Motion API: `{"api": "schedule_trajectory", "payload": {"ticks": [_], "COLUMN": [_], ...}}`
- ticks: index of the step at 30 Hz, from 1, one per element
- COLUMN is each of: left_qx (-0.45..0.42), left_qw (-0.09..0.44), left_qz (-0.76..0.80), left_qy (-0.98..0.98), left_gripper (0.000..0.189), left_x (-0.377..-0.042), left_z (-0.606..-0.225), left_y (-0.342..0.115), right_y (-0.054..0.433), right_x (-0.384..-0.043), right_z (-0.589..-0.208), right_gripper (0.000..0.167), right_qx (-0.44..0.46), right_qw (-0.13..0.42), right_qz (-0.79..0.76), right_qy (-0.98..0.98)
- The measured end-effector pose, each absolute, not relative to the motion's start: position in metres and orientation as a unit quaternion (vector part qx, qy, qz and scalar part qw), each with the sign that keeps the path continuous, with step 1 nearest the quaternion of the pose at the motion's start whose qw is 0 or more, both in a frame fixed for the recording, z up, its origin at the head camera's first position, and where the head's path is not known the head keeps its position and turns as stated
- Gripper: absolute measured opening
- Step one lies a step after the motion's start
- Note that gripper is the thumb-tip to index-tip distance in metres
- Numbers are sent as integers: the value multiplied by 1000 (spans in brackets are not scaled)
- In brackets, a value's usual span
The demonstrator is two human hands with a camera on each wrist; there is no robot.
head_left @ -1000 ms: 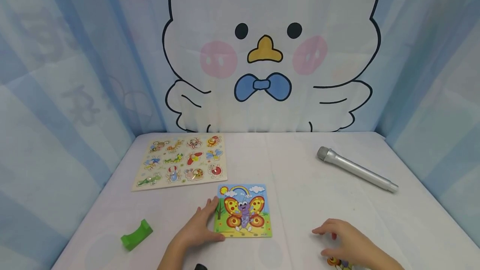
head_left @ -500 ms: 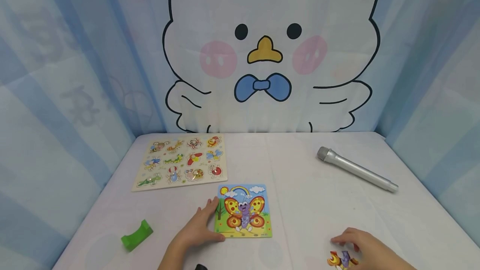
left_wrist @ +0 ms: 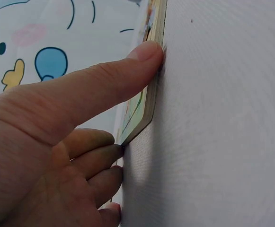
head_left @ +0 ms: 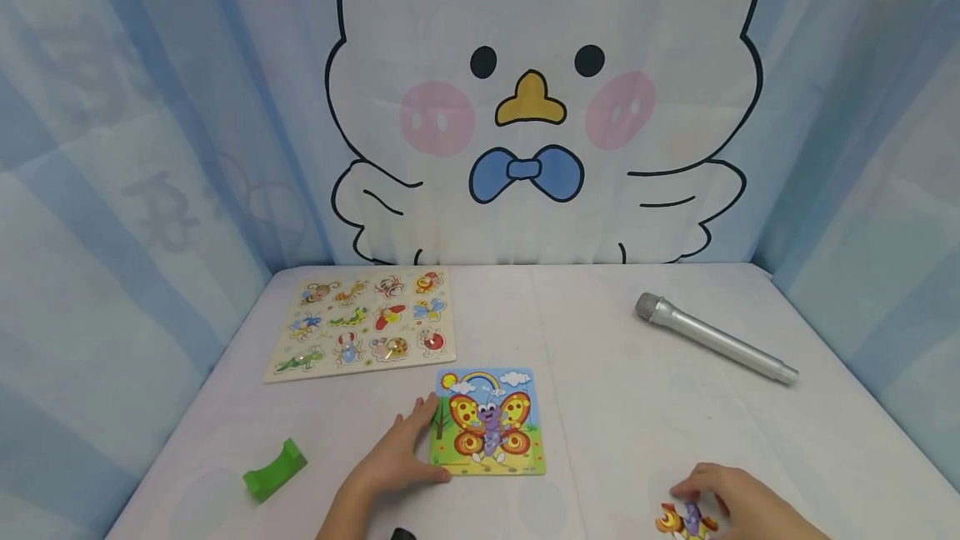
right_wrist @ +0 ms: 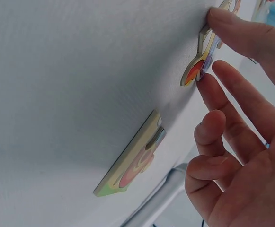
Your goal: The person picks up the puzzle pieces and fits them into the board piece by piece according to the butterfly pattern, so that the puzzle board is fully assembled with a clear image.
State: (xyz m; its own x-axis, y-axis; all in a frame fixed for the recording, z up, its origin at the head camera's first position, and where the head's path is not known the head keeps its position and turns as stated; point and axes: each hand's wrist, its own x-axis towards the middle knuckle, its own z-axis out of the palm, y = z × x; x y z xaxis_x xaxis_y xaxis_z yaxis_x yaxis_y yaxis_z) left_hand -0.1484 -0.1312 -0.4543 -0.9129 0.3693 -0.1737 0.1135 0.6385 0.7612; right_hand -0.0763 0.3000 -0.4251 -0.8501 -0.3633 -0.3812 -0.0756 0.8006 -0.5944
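Note:
A square butterfly puzzle (head_left: 487, 422) lies flat in the middle of the table. My left hand (head_left: 390, 457) rests against its lower left corner. In the left wrist view the thumb (left_wrist: 144, 54) touches the board's edge (left_wrist: 149, 101), with the other fingers beside the corner. At the lower right, my right hand (head_left: 738, 502) pinches a butterfly puzzle piece (head_left: 686, 521) low at the table, thumb on one side and fingertips on the other. Its ring and little fingers are curled in the right wrist view. Another puzzle piece (right_wrist: 135, 158) lies close by on the cloth.
A wooden insect peg board (head_left: 360, 323) lies at the back left. Nearer on the left is a green arched block (head_left: 275, 470). A silver microphone (head_left: 716, 340) lies back right. A small black object (head_left: 402, 534) shows at the front edge.
My right hand has moved to the right and down, leaving more of the butterfly piece in sight, its fingers now around it. My left hand stays at the puzzle's corner.

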Motion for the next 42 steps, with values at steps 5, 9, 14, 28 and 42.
{"api": "schedule_trajectory", "payload": {"ticks": [5, 9, 14, 28, 42], "left_qx": [133, 134, 135, 130, 130], "left_qw": [158, 156, 157, 163, 159], "left_qz": [405, 405, 405, 407, 407], "left_qy": [891, 891, 891, 889, 890], "left_gripper": [103, 103, 104, 104, 104], "left_x": [-148, -149, -149, -147, -148], "left_z": [-453, -453, -454, -453, -454], "left_y": [-131, -131, -131, -130, -130], "right_y": [294, 288, 279, 233, 180], "right_x": [-77, -78, -81, -98, -129], "right_z": [-424, -423, -421, -406, -406], "right_gripper": [48, 48, 44, 40, 42], "right_qx": [-117, -121, -147, -248, -280], "right_qw": [241, 236, 219, 105, 91], "right_qz": [-281, -272, -270, -267, -246], "right_qy": [922, 925, 926, 925, 923]}}
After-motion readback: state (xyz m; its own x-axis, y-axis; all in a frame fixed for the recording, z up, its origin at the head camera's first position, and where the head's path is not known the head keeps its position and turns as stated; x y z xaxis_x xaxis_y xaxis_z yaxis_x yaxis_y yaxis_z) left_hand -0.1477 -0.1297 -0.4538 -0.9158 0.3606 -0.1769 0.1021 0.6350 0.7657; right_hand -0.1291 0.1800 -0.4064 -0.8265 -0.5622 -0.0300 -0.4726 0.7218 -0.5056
